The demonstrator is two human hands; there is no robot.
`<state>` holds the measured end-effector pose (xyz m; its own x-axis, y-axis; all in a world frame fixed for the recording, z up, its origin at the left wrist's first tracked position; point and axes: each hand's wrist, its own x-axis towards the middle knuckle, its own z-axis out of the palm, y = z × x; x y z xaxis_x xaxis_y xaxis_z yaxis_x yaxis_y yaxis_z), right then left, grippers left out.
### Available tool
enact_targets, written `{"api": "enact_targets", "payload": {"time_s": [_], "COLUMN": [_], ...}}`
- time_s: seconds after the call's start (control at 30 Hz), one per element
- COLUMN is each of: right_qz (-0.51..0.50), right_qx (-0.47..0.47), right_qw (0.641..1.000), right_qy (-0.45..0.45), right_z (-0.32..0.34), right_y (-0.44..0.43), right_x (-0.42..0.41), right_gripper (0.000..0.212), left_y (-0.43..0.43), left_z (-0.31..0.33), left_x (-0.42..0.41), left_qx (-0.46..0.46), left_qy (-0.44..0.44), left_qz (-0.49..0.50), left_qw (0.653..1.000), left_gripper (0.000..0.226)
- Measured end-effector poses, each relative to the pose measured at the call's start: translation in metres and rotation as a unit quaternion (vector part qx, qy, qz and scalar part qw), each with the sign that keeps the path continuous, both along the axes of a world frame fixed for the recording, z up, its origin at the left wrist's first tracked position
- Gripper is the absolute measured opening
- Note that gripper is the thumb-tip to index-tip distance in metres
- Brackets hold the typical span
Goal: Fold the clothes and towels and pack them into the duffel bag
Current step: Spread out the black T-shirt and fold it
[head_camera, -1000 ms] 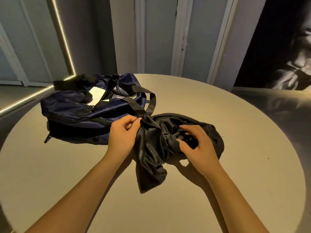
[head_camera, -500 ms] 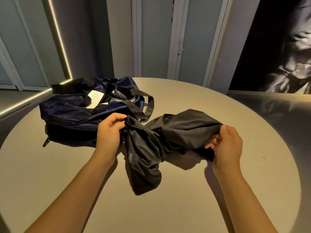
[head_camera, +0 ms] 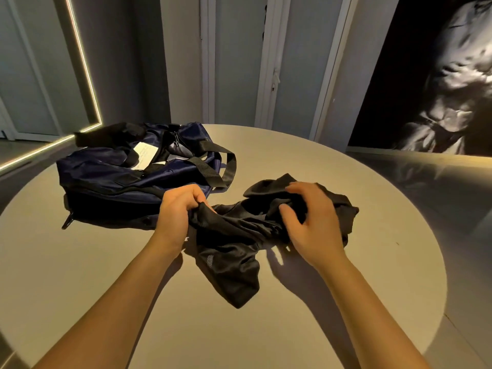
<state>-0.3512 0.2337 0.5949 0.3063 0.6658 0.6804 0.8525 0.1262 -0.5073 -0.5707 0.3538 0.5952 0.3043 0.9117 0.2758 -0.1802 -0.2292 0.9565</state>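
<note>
While the black garment [head_camera: 234, 262] lies bunched on the round worktop [head_camera: 80, 275], one loose end flopped nearest | left hand [head_camera: 177, 209] pinches its left edge, fingers [head_camera: 195, 194] curled tight | right hand [head_camera: 314, 222] digs into the crumpled middle, fingers [head_camera: 298, 189] bent round a wad of cloth | navy duffel bag [head_camera: 114, 177] sits just behind the left hand, black straps flopped over, white tag [head_camera: 145, 154] on top
</note>
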Motion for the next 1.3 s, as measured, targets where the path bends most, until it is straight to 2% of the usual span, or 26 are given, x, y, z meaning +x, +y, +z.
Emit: {"api": "enact_targets", "payload": {"time_s": [0.03, 0.07, 0.1, 0.13, 0.17, 0.2, 0.27, 0.33, 0.4, 0.43, 0.53, 0.63, 0.7, 0.87, 0.97, 1.1, 1.23, 1.3], "right_qz": [-0.005, -0.031, -0.064, -0.088, -0.096, -0.088, -0.044, 0.01, 0.04, 0.049, 0.055, 0.047, 0.039, 0.029, -0.031, -0.114, -0.23, -0.265], "right_qx": [-0.088, -0.164, -0.225, -0.266, -0.28, -0.271, -0.26, -0.239, -0.244, -0.253, -0.278, -0.267, -0.251, -0.193, -0.136, -0.076, -0.058, -0.019], "right_qw": [0.992, 0.969, 0.94, 0.918, 0.915, 0.928, 0.96, 0.97, 0.964, 0.959, 0.948, 0.945, 0.942, 0.935, 0.942, 0.925, 0.931, 0.923], "right_qy": [-0.093, -0.183, -0.248, -0.28, -0.275, -0.239, -0.095, 0.038, 0.102, 0.118, 0.148, 0.185, 0.22, 0.295, 0.306, 0.354, 0.277, 0.28], "right_z": [-0.002, -0.005, -0.007, -0.006, -0.004, -0.001, 0.009, 0.024, 0.042, 0.048, 0.063, 0.071, 0.074, 0.072, 0.061, 0.044, 0.031, 0.028], "right_y": [0.005, 0.01, 0.013, 0.014, 0.014, 0.012, 0.005, -0.004, -0.015, -0.019, -0.029, -0.035, -0.037, -0.043, -0.046, -0.05, -0.047, -0.047], "right_x": [-0.002, 0.0, 0.002, 0.005, 0.011, 0.016, 0.029, 0.041, 0.045, 0.047, 0.05, 0.05, 0.048, 0.053, 0.063, 0.079, 0.09, 0.094], "right_gripper": [0.038, 0.046, 0.046, 0.038, 0.025, 0.013, 0.005, 0.003, 0.003, 0.005, 0.011, 0.015, 0.018, 0.017, 0.016, 0.015, 0.011, 0.013], "left_y": [0.001, 0.005, 0.009, 0.015, 0.02, 0.021, 0.012, 0.0, 0.001, 0.003, 0.005, 0.003, 0.003, 0.008, 0.012, 0.016, 0.016, 0.014], "left_z": [0.002, 0.003, 0.003, 0.002, 0.002, -0.002, -0.01, -0.013, -0.015, -0.015, -0.014, -0.009, -0.008, -0.012, -0.012, -0.012, -0.014, -0.014], "left_x": [0.001, 0.003, 0.004, 0.003, 0.004, 0.004, 0.001, -0.006, -0.006, -0.005, -0.003, 0.0, 0.003, 0.0, -0.003, -0.006, -0.005, -0.005], "left_qx": [0.004, 0.003, 0.003, -0.005, -0.002, 0.04, 0.119, 0.139, 0.154, 0.152, 0.171, 0.184, 0.176, 0.162, 0.156, 0.133, 0.122, 0.119], "left_qy": [0.009, 0.058, 0.151, 0.285, 0.403, 0.462, 0.434, 0.444, 0.476, 0.47, 0.424, 0.332, 0.293, 0.285, 0.259, 0.225, 0.217, 0.213], "left_qz": [-0.021, -0.033, -0.052, -0.066, -0.062, -0.045, -0.065, -0.127, -0.158, -0.159, -0.1, -0.015, 0.003, 0.053, 0.102, 0.121, 0.13, 0.161], "left_qw": [1.0, 0.998, 0.987, 0.956, 0.913, 0.885, 0.89, 0.876, 0.852, 0.855, 0.884, 0.925, 0.94, 0.943, 0.948, 0.958, 0.96, 0.956], "left_gripper": [0.022, 0.029, 0.037, 0.041, 0.039, 0.036, 0.029, 0.027, 0.019, 0.011, 0.013, 0.014, 0.014, 0.02, 0.019, 0.016, 0.014, 0.015]}}
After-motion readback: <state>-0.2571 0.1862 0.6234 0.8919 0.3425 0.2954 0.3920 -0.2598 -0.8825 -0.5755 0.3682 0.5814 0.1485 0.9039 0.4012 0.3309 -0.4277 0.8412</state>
